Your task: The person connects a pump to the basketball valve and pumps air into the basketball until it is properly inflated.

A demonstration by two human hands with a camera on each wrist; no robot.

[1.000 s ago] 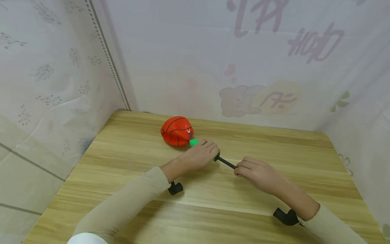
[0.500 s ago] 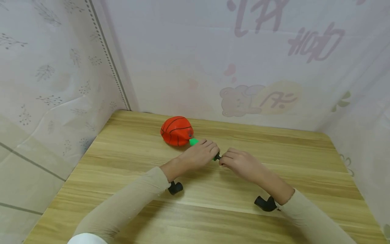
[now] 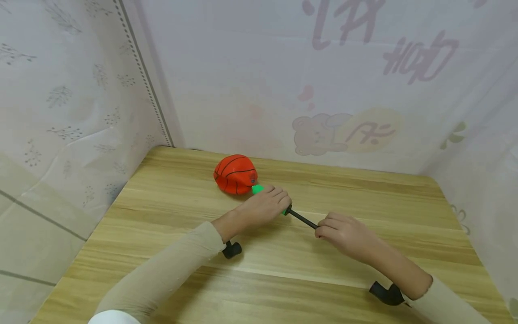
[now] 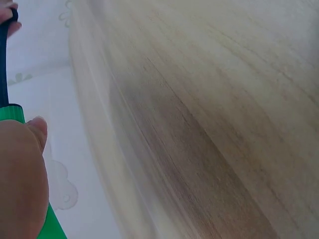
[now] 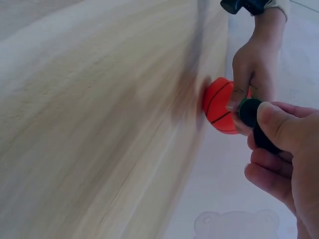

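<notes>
A red toy basketball (image 3: 234,174) with black lines, partly dented, lies at the back left of the table. A green hand pump (image 3: 257,189) has its tip at the ball's right side. My left hand (image 3: 265,207) grips the pump's green barrel, covering most of it. To the right, my right hand (image 3: 344,235) holds the black handle (image 5: 264,137) at the end of the pump rod. The black rod (image 3: 303,219) shows pulled out between the two hands. In the left wrist view, the barrel (image 4: 12,113) runs up to the rod.
The wooden table (image 3: 283,292) reaches back to a printed cloth wall (image 3: 243,67). Black wrist cameras hang under both wrists, the left one (image 3: 232,250) and the right one (image 3: 386,293), close over the tabletop.
My right hand first pushed the rod in toward my left hand, then drew it back out to the right. The left hand and the ball have hardly moved.
</notes>
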